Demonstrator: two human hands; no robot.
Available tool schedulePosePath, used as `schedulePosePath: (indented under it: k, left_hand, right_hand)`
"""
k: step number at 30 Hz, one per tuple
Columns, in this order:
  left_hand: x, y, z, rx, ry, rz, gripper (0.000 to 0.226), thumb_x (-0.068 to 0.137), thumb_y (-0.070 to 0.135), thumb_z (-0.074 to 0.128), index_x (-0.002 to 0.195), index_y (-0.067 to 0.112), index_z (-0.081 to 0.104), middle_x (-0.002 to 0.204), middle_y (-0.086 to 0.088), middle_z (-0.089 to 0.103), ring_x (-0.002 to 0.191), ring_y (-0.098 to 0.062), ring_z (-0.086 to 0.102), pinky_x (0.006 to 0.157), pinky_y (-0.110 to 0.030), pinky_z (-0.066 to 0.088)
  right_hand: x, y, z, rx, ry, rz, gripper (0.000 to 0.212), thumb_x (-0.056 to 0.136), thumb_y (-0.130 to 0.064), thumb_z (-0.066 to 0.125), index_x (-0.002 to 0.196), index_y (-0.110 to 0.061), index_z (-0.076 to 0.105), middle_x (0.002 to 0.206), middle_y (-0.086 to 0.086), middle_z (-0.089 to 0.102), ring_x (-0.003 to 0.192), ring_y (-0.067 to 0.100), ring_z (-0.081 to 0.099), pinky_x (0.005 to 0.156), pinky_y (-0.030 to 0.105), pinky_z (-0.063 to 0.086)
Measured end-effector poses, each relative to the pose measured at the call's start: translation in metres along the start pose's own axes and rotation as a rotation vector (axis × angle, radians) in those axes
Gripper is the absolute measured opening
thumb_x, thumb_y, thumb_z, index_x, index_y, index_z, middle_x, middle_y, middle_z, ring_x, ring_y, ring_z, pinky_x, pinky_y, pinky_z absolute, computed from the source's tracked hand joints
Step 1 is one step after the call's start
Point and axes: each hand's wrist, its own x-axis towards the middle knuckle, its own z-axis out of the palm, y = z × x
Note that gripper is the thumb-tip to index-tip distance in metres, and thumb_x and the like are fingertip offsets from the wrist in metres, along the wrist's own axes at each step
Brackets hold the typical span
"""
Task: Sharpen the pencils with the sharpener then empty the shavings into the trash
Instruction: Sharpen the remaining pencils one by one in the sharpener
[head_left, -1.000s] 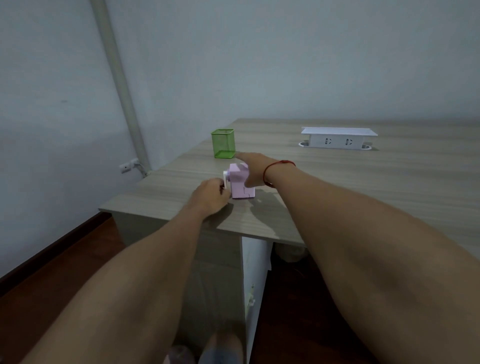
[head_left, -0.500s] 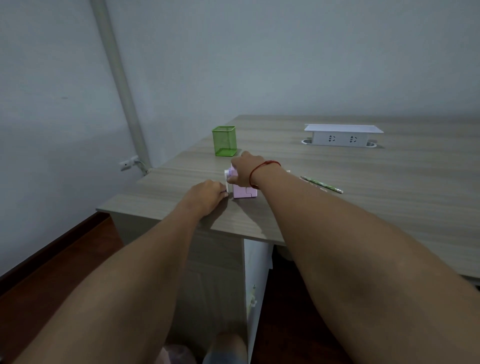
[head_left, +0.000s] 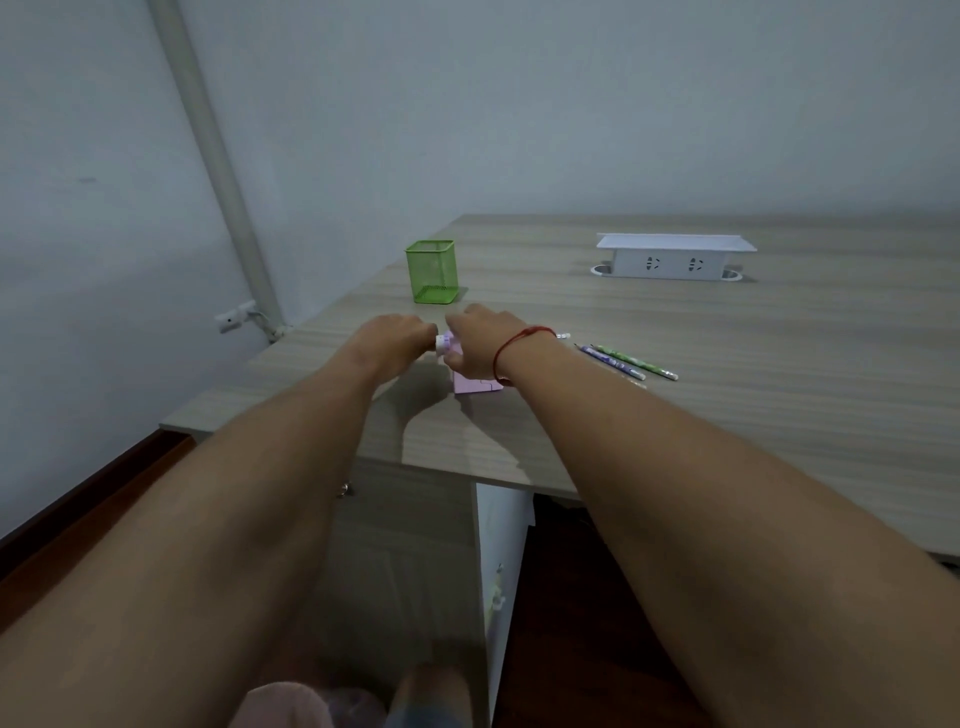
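Note:
A pink crank sharpener (head_left: 475, 383) stands on the wooden desk (head_left: 727, 395) near its left front part. My right hand (head_left: 480, 340), with a red string on the wrist, covers and grips the sharpener's top. My left hand (head_left: 397, 338) is curled round the white crank (head_left: 442, 343) on the sharpener's left side. The end of a pencil (head_left: 562, 336) pokes out to the right past my right wrist. Two patterned pencils (head_left: 626, 361) lie on the desk to the right of my right wrist.
A green mesh pencil cup (head_left: 432, 270) stands just behind my hands. A white socket box (head_left: 672, 255) sits further back on the right. The desk's front edge runs below my forearms, with a cabinet underneath. A pipe climbs the left wall.
My left hand has risen from low beside the sharpener to the level of its top. The camera tilted, bringing the pencils on the right into view.

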Motion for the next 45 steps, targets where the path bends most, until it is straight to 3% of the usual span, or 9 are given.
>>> schedulePosePath:
  k: [4, 7, 15, 20, 23, 29, 33, 37, 45]
  left_hand:
    - [0.003, -0.002, -0.019, 0.005, 0.112, 0.051, 0.022, 0.093, 0.010, 0.046, 0.110, 0.010, 0.061, 0.108, -0.017, 0.064, 0.100, -0.036, 0.062, 0.074, -0.037, 0.045]
    - [0.000, -0.003, -0.030, -0.042, 0.181, 0.051, 0.021, 0.094, 0.010, 0.046, 0.106, 0.005, 0.062, 0.105, -0.023, 0.064, 0.098, -0.039, 0.062, 0.076, -0.040, 0.047]
    - [-0.043, 0.024, -0.039, -0.124, 0.249, -0.035, 0.021, 0.096, 0.015, 0.047, 0.103, 0.002, 0.062, 0.104, -0.025, 0.065, 0.098, -0.041, 0.062, 0.076, -0.042, 0.045]
    - [-0.065, 0.041, -0.008, -0.073, 0.097, -0.089, 0.026, 0.099, 0.015, 0.040, 0.117, 0.004, 0.056, 0.107, -0.021, 0.064, 0.099, -0.038, 0.062, 0.081, -0.043, 0.047]
    - [-0.059, 0.041, 0.009, -0.005, -0.002, -0.068, 0.025, 0.096, 0.012, 0.045, 0.116, 0.003, 0.057, 0.111, -0.018, 0.064, 0.101, -0.034, 0.063, 0.083, -0.039, 0.049]
    - [-0.024, 0.017, 0.019, -0.059, -0.061, -0.012, 0.031, 0.097, 0.025, 0.042, 0.113, 0.009, 0.062, 0.109, -0.018, 0.065, 0.100, -0.034, 0.062, 0.083, -0.039, 0.047]
    - [0.001, -0.010, 0.007, -0.068, -0.001, 0.044, 0.023, 0.093, 0.019, 0.048, 0.109, 0.010, 0.062, 0.103, -0.019, 0.066, 0.094, -0.036, 0.063, 0.076, -0.040, 0.050]
    - [0.009, -0.011, -0.019, -0.022, 0.100, 0.089, 0.023, 0.095, 0.018, 0.047, 0.108, 0.009, 0.063, 0.110, -0.021, 0.064, 0.100, -0.038, 0.062, 0.071, -0.034, 0.039]
    - [-0.022, 0.005, -0.035, -0.139, 0.272, 0.014, 0.022, 0.095, 0.014, 0.046, 0.105, 0.003, 0.063, 0.102, -0.028, 0.063, 0.095, -0.044, 0.061, 0.072, -0.042, 0.044]
  right_hand:
    - [-0.003, -0.003, -0.005, -0.005, -0.013, 0.033, 0.040, 0.098, -0.034, 0.042, 0.132, -0.013, 0.047, 0.133, 0.013, 0.050, 0.116, 0.031, 0.055, 0.094, 0.040, 0.045]
    - [-0.007, -0.007, -0.010, -0.013, -0.024, 0.057, 0.039, 0.099, -0.031, 0.041, 0.132, -0.012, 0.048, 0.134, 0.014, 0.051, 0.118, 0.033, 0.054, 0.098, 0.042, 0.046]
    - [-0.006, -0.014, -0.009, -0.039, -0.004, 0.089, 0.036, 0.099, -0.030, 0.041, 0.123, -0.009, 0.057, 0.125, 0.014, 0.060, 0.113, 0.031, 0.059, 0.090, 0.036, 0.047]
    - [-0.003, -0.014, -0.003, -0.017, 0.014, 0.095, 0.039, 0.096, -0.034, 0.040, 0.120, -0.008, 0.056, 0.122, 0.016, 0.060, 0.109, 0.033, 0.059, 0.087, 0.038, 0.048]
    - [-0.003, -0.011, 0.003, 0.002, 0.034, 0.070, 0.038, 0.095, -0.034, 0.041, 0.122, -0.009, 0.053, 0.127, 0.017, 0.055, 0.114, 0.036, 0.055, 0.090, 0.038, 0.045]
    - [-0.001, -0.002, 0.009, 0.045, 0.060, 0.007, 0.040, 0.094, -0.034, 0.045, 0.125, -0.009, 0.051, 0.131, 0.019, 0.052, 0.117, 0.038, 0.053, 0.093, 0.040, 0.044]
    - [0.000, 0.000, 0.005, 0.020, 0.067, -0.014, 0.042, 0.098, -0.034, 0.040, 0.130, -0.009, 0.048, 0.135, 0.017, 0.049, 0.119, 0.036, 0.053, 0.094, 0.038, 0.042]
    - [-0.002, 0.000, -0.001, 0.005, 0.055, 0.010, 0.039, 0.098, -0.032, 0.039, 0.130, -0.011, 0.049, 0.133, 0.016, 0.051, 0.118, 0.034, 0.053, 0.093, 0.039, 0.042]
    - [-0.001, -0.007, -0.002, -0.053, 0.039, 0.080, 0.035, 0.096, -0.035, 0.045, 0.123, -0.014, 0.055, 0.126, 0.012, 0.057, 0.112, 0.032, 0.058, 0.089, 0.038, 0.045]
